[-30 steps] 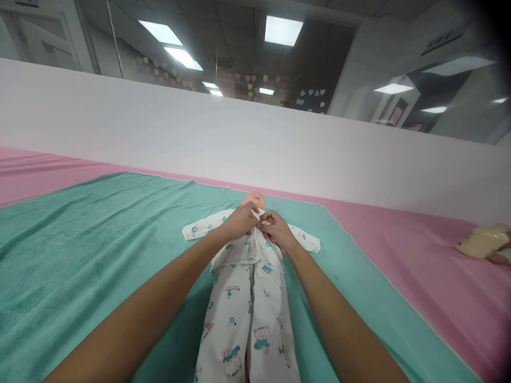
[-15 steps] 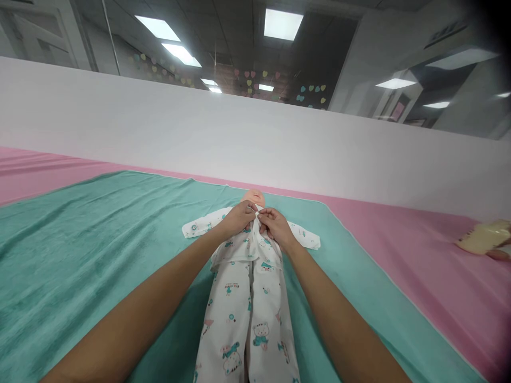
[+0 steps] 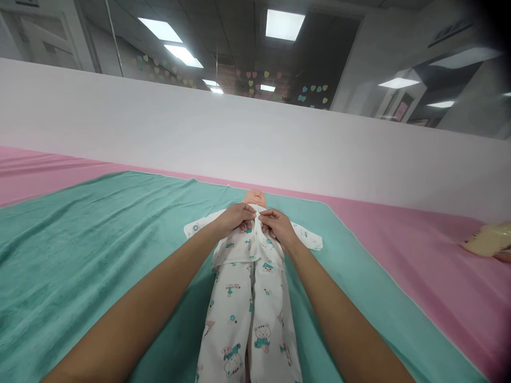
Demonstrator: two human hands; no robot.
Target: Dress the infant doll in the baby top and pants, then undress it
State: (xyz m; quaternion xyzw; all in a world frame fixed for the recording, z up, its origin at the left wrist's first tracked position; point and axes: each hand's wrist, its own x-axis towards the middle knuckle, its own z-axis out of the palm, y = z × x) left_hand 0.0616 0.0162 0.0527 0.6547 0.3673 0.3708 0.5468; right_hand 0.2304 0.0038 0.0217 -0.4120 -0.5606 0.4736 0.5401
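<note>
A baby doll point(image 3: 255, 197) lies on its back, head away from me, dressed in a white pyjama top point(image 3: 235, 250) and matching trousers point(image 3: 229, 303) printed with teal and pink cartoon animals. At the chest, just under the neckline, my left hand point(image 3: 238, 217) pinches one front edge of the top. My right hand point(image 3: 278, 226) pinches the facing edge close beside it. Any fastener between the fingertips is too small to make out. Both sleeves of the top stretch out sideways past my hands.
Beneath the doll spreads a wrinkled teal blanket point(image 3: 99, 239) over a pink sheet point(image 3: 399, 234). A low white wall point(image 3: 199, 138) runs along the back, with glass above it. At the far right, a pale yellow object point(image 3: 485, 239) is partly cut off.
My left hand's fingers have shifted slightly down and left from the neckline. The right hand keeps nearly the same pinch on the top. The view has moved a little.
</note>
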